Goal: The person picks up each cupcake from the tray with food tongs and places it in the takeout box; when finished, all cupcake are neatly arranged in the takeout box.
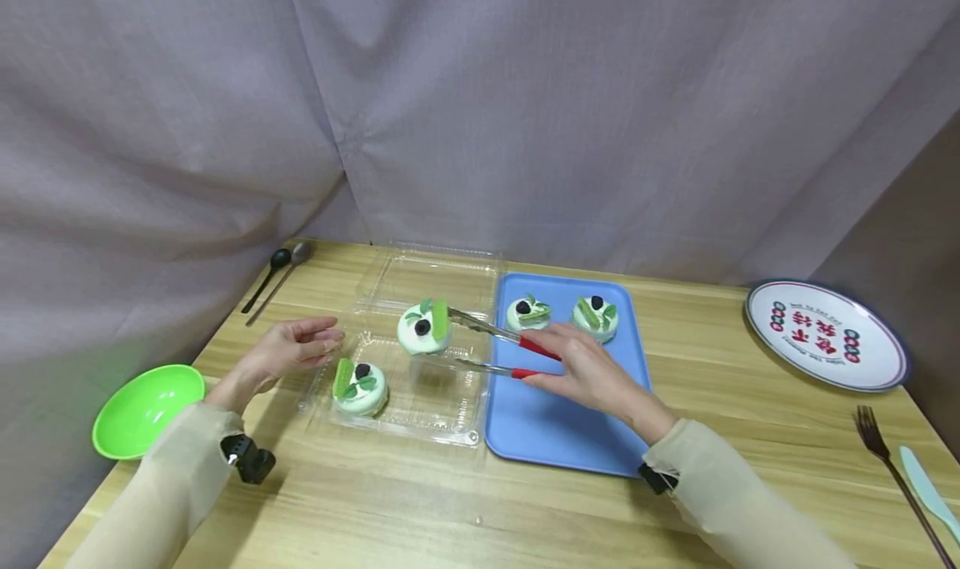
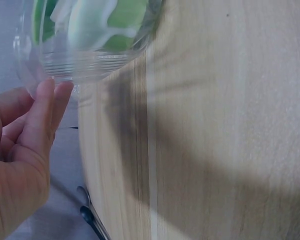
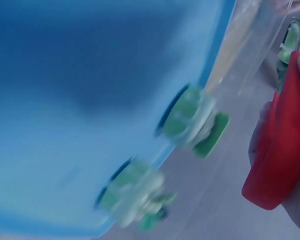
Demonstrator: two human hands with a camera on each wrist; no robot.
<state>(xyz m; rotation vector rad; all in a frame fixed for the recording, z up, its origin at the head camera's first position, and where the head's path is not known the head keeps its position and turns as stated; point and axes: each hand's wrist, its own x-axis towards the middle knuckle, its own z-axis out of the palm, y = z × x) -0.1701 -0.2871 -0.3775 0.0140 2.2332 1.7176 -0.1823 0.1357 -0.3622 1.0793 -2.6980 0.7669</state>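
Note:
My right hand [image 1: 581, 369] grips a pair of tongs [image 1: 491, 329] with red handles, the metal arms spread apart. Their tips reach a small green-and-white cake [image 1: 423, 329] topped with a blackberry and a green slice. It is over the clear plastic container [image 1: 442, 423]; whether the tongs pinch it I cannot tell. A similar cake [image 1: 362, 389] sits in the container's left part. At the container's left edge is my left hand [image 1: 288, 352], its fingers extended. In the left wrist view the fingertips [image 2: 47, 87] meet the container's edge.
A blue tray [image 1: 562, 448] right of the container carries two similar cakes [image 1: 528, 314] at its far end. A green bowl [image 1: 146, 411] and two spoons [image 1: 279, 261] lie left. Far right are a printed plate [image 1: 825, 336], a fork [image 1: 873, 440] and a pale knife [image 1: 930, 494].

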